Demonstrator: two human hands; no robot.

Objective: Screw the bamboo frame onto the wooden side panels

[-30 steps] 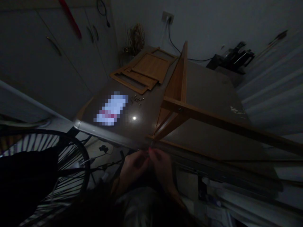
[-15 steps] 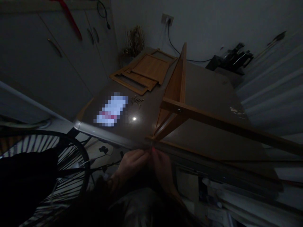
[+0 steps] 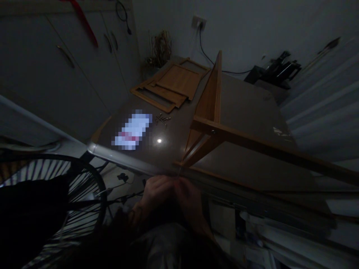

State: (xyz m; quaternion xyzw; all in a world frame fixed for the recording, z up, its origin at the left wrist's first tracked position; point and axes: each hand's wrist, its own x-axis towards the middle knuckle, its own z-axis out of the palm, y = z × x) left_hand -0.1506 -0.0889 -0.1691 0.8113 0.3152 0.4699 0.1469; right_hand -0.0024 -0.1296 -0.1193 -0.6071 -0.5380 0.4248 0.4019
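A partly built wooden frame (image 3: 213, 130) stands on edge on the dark table (image 3: 246, 112), one corner reaching the near table edge. Both my hands are pressed together just below that corner. My left hand (image 3: 155, 196) has its fingers curled toward the corner; my right hand (image 3: 190, 200) is closed beside it. The room is dim, so I cannot make out what the fingers hold. A small heap of screws (image 3: 162, 119) lies farther back on the table.
Flat wooden panels (image 3: 171, 84) are stacked at the far table corner. A blurred white paper (image 3: 131, 129) lies at the left. A black wire chair (image 3: 64, 194) stands at lower left, cabinets (image 3: 56, 63) behind it. A wall socket with a cable (image 3: 199, 23) is at the back.
Both hands stayed at the frame's near corner, shifting slightly; the fingertips have drawn down and closer together under the table edge. The frame has not moved.
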